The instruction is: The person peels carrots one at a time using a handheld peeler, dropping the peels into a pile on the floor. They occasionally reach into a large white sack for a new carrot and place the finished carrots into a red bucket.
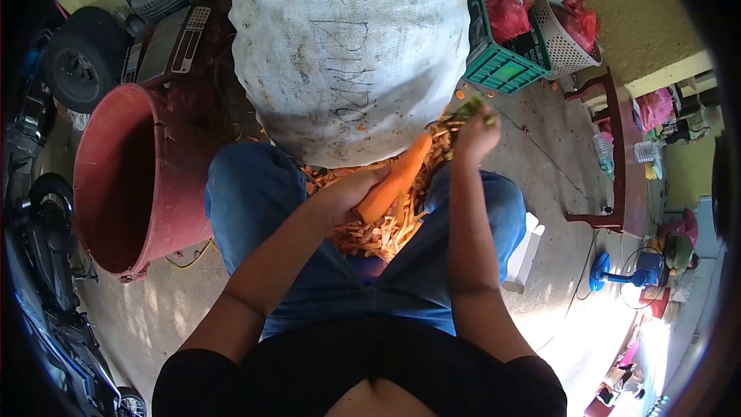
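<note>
My left hand (349, 194) is closed around the thick end of a large orange carrot (395, 182), which slants up and to the right between my knees. The carrot's surface looks smooth and bright. To the right of its narrow tip, my right hand (478, 139) is raised and closed. At its fingers shows a small green thing (465, 111), too blurred to name, and this hand is apart from the carrot. Below and around the carrot lies a heap of orange peel strips (378, 238). A big white woven sack (351, 54) with handwriting stands right in front of me.
A large red tub (158, 185) stands on my left, close to my knee. Ahead on the right are a green crate (505, 69) and a white perforated basket (573, 58) with red plastic bags. A brown wooden frame (621, 162) and a blue fan (602, 272) are farther right.
</note>
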Available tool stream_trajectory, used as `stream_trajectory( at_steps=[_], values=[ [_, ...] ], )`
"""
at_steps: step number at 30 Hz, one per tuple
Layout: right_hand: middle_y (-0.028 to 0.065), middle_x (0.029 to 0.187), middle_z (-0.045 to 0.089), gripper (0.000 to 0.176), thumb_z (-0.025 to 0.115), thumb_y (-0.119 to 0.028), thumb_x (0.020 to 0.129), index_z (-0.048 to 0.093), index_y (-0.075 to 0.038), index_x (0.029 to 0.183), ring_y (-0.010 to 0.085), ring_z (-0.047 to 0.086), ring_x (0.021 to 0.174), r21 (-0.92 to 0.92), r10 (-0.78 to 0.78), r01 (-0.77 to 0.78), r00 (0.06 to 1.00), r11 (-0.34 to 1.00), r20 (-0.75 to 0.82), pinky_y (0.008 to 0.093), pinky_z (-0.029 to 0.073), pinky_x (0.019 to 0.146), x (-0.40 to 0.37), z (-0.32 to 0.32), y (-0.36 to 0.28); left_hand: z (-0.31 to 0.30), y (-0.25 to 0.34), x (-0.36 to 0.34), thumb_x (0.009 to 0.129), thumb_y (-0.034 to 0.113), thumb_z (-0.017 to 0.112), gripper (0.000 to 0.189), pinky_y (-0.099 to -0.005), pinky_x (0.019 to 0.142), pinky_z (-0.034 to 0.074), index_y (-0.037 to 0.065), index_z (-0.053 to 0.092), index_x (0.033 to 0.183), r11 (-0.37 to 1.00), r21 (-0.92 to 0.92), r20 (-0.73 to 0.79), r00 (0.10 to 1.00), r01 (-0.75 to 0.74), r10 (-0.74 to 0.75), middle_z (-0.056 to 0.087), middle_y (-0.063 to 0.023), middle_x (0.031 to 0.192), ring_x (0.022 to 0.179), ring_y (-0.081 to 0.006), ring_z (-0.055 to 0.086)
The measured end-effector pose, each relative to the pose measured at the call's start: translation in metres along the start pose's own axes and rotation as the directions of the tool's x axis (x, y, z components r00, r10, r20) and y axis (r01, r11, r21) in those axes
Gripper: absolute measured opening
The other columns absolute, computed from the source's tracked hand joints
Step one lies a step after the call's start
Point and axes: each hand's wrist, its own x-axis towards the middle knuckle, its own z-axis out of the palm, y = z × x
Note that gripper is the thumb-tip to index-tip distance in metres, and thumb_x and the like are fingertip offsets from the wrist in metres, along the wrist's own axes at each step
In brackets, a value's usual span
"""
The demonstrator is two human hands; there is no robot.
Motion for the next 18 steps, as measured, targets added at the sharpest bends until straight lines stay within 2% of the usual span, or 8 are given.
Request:
stream_trajectory(
  at_steps=[2, 4, 5, 6, 8, 12, 16, 18],
  values=[
    [0.0095, 0.058, 0.053, 0.027, 0.044, -0.021, 0.084, 0.05, 0.001, 0.07, 0.0146, 0.046, 0.045, -0.032, 0.052, -0.054, 0.997, 0.998, -0.061, 0.0285, 0.038, 0.043, 0.013, -0.009, 0.0, 0.01, 0.01, -0.01, 0.089, 0.031, 0.029, 0.039, -0.0245, 0.054, 0.044, 0.0, 0.039, 0.111, 0.987, 0.135, -0.126, 0.99, 0.087, -0.07, 0.052, -0.0076, 0.077, 0.067, -0.0144, 0.052],
    [0.0064, 0.058, 0.051, 0.027, 0.044, -0.022, 0.084, 0.049, 0.0, 0.069, 0.0126, 0.045, 0.045, 0.395, 0.24, -0.237, 0.97, 0.888, 0.041, 0.027, 0.038, 0.043, 0.014, -0.013, -0.008, -0.01, 0.001, 0.003, 0.089, 0.032, 0.026, 0.039, -0.0251, 0.054, 0.045, 0.001, 0.043, 0.105, 0.998, 0.034, 0.163, 0.985, -0.054, 0.048, 0.052, -0.0083, 0.078, 0.068, -0.0136, 0.053],
    [0.0048, 0.059, 0.051, 0.025, 0.045, -0.02, 0.084, 0.049, 0.0, 0.07, 0.0114, 0.045, 0.047, 0.384, 0.208, -0.232, 0.973, 0.894, 0.103, 0.0248, 0.037, 0.043, 0.003, -0.015, -0.015, -0.014, -0.001, 0.008, 0.089, 0.032, 0.026, 0.039, -0.0251, 0.054, 0.045, 0.001, 0.043, 0.105, 0.998, 0.031, 0.165, 0.985, -0.057, 0.052, 0.052, -0.0083, 0.078, 0.068, -0.0136, 0.053],
    [0.0048, 0.059, 0.051, 0.025, 0.045, -0.02, 0.084, 0.049, 0.0, 0.07, 0.0114, 0.045, 0.047, 0.383, 0.204, -0.23, 0.973, 0.895, 0.108, 0.0248, 0.037, 0.043, -0.012, -0.017, -0.027, -0.017, 0.0, 0.011, 0.089, 0.033, 0.027, 0.038, -0.0265, 0.053, 0.045, 0.002, 0.044, 0.103, 0.998, -0.02, 0.033, 0.998, -0.051, 0.052, 0.053, -0.0085, 0.079, 0.067, -0.0144, 0.054],
    [0.0047, 0.061, 0.052, 0.023, 0.046, -0.02, 0.083, 0.051, 0.001, 0.074, 0.0122, 0.046, 0.05, 0.418, 0.106, -0.28, 0.914, 0.864, 0.391, 0.0247, 0.038, 0.046, -0.043, -0.017, -0.043, -0.017, 0.001, 0.011, 0.088, 0.034, 0.027, 0.038, -0.028, 0.052, 0.046, 0.002, 0.045, 0.1, 0.996, -0.072, -0.107, 0.993, -0.052, 0.045, 0.054, -0.0087, 0.08, 0.066, -0.0153, 0.055],
    [0.0081, 0.063, 0.053, 0.02, 0.048, -0.017, 0.082, 0.053, 0.002, 0.078, 0.0161, 0.049, 0.055, 0.307, -0.201, 0.046, 0.846, 0.95, 0.494, 0.028, 0.04, 0.052, -0.089, -0.011, -0.049, -0.005, 0.005, 0.005, 0.088, 0.034, 0.029, 0.035, -0.0275, 0.049, 0.045, 0.004, 0.046, 0.096, 0.981, -0.158, -0.199, 0.977, -0.112, 0.08, 0.054, -0.0063, 0.075, 0.059, -0.0158, 0.054],
    [0.0163, 0.064, 0.054, 0.017, 0.048, -0.013, 0.081, 0.052, 0.003, 0.078, 0.0216, 0.053, 0.058, 0.22, -0.295, 0.218, 0.857, 0.951, 0.423, 0.0314, 0.041, 0.053, -0.082, -0.006, -0.041, -0.001, 0.006, 0.003, 0.087, 0.032, 0.033, 0.031, -0.0242, 0.053, 0.045, 0.005, 0.048, 0.094, 0.988, -0.113, -0.265, 0.962, -0.106, 0.073, 0.054, -0.0036, 0.072, 0.057, -0.0137, 0.052],
    [0.0155, 0.062, 0.056, 0.02, 0.046, -0.015, 0.082, 0.053, 0.002, 0.076, 0.0217, 0.054, 0.054, -0.045, -0.125, 0.142, 0.955, 0.989, 0.269, 0.0317, 0.042, 0.05, -0.045, 0.001, -0.033, 0.006, 0.007, -0.005, 0.087, 0.032, 0.033, 0.033, -0.0253, 0.053, 0.045, 0.004, 0.046, 0.1, 0.994, 0.051, -0.162, 0.981, -0.097, 0.104, 0.053, -0.0048, 0.077, 0.059, -0.0134, 0.053]
  ],
)
